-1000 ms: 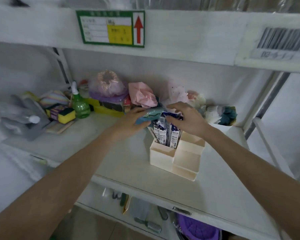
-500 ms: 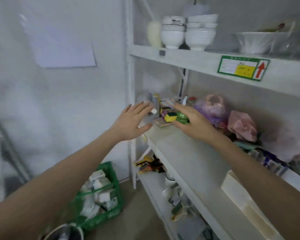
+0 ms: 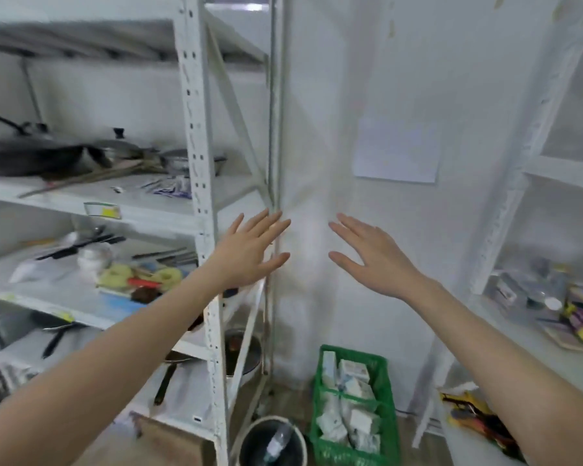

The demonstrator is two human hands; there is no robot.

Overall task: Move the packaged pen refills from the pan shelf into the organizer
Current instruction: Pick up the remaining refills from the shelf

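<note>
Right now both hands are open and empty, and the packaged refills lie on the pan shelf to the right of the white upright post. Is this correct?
Not quite. In the head view the packaged refills lie on the pan shelf to the left of the white upright post, partly behind it. The rest holds: the left hand and right hand are open and empty.

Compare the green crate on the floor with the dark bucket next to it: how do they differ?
The green crate is rectangular with slotted walls; the dark bucket is round with solid walls. The green crate is packed with many small pale packets; the dark bucket holds what looks like one clear bottle. Both stand open-topped on the floor.
</note>
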